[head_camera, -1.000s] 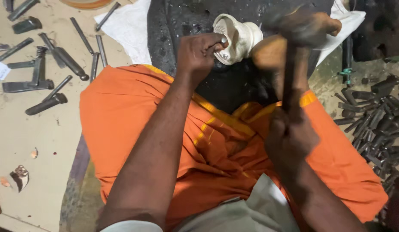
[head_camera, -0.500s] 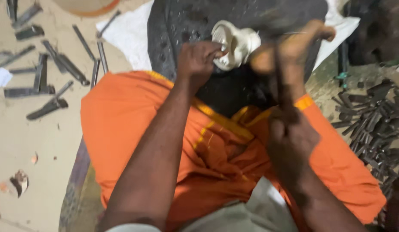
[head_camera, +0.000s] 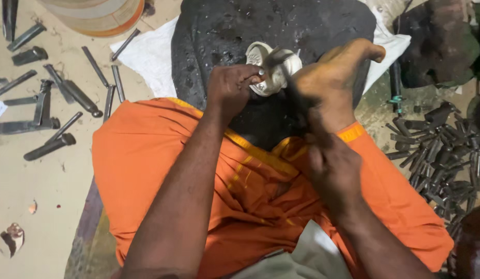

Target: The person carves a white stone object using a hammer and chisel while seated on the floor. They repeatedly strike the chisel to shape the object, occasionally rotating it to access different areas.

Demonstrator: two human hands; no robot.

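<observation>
- Head view shows me my left hand (head_camera: pixel 230 89) pinching the near-left rim of a silvery metal piece (head_camera: pixel 273 67), fingers closed on it.
- That piece rests on a black block (head_camera: pixel 224 36), near the middle of its top face, just ahead of my orange-draped lap.
- My right hand (head_camera: pixel 335 173) is wrapped tight around a hammer (head_camera: pixel 294 95), whose blurred head sits at the piece.
- A bare foot (head_camera: pixel 335 72) presses on the block's right side, beside the piece.
- White cloth (head_camera: pixel 147 54) lies under the block's left edge.
- Loose chisels (head_camera: pixel 59 103) lie scattered on the floor at left; a pile of punches (head_camera: pixel 441 150) lies at right.
</observation>
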